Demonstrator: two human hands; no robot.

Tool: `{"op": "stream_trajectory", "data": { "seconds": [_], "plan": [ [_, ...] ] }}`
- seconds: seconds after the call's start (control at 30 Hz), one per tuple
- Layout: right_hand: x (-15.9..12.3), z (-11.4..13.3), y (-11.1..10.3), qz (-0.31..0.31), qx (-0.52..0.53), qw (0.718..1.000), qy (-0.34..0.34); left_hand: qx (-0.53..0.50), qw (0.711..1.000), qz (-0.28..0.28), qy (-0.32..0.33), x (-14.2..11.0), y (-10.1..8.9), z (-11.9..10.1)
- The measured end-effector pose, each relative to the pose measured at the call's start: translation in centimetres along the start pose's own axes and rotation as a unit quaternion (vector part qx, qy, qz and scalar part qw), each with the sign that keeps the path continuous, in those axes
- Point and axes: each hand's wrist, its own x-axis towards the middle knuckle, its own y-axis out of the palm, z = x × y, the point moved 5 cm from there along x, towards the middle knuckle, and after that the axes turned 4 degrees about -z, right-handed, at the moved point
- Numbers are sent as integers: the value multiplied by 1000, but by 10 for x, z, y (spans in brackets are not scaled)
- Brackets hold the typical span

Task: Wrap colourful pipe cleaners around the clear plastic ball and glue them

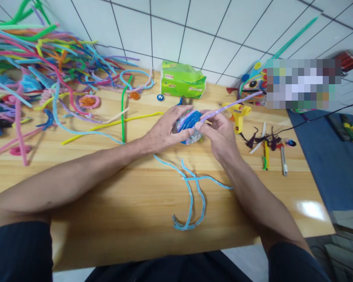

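Observation:
Between my hands is a roundish object [191, 122] wrapped in blue and purple pipe cleaner, with a clear, shiny part showing below. My left hand [172, 127] grips it from the left, thumb across the front. At its right side my right hand [219, 131] pinches a light purple pipe cleaner [233, 106], whose free end points up and to the right. Several light blue pipe cleaners [191, 196] lie bent on the table just below my hands. Behind the object, dark scissors or pliers [186, 102] are partly covered by my left hand.
A tangled heap of coloured pipe cleaners [47, 58] fills the left. A green packet [182, 80] stands by the tiled wall. At right are a yellow glue gun [238, 115] with its black cord, dark tassels [253, 141] and a utility knife [284, 160], near the table's right edge.

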Motion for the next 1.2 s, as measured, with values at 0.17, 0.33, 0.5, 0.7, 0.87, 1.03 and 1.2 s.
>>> {"op": "stream_trajectory", "data": {
  "seconds": [0.17,0.33,0.5,0.7,0.87,1.03,1.2],
  "plan": [
    [3,6,-4,7,-2,1000,-8,9,1000,-18,12,-3,2,0],
    [2,7,-4,8,1,1000,-19,2,999,-24,41,-5,2,-3],
    [-1,7,-4,1,-26,999,-37,1,999,-19,40,-5,4,-6],
    [-6,9,1,16,-52,997,-59,-23,999,-34,1,-6,5,-10],
    [-9,13,2,3,-63,995,-76,-37,998,-41,3,-7,5,-16],
    [-11,23,1,-2,-100,988,-117,-41,999,-32,14,-7,4,-13],
    [-11,25,0,-4,-114,984,-139,-51,998,-5,43,-7,4,-6]
  ]
}}
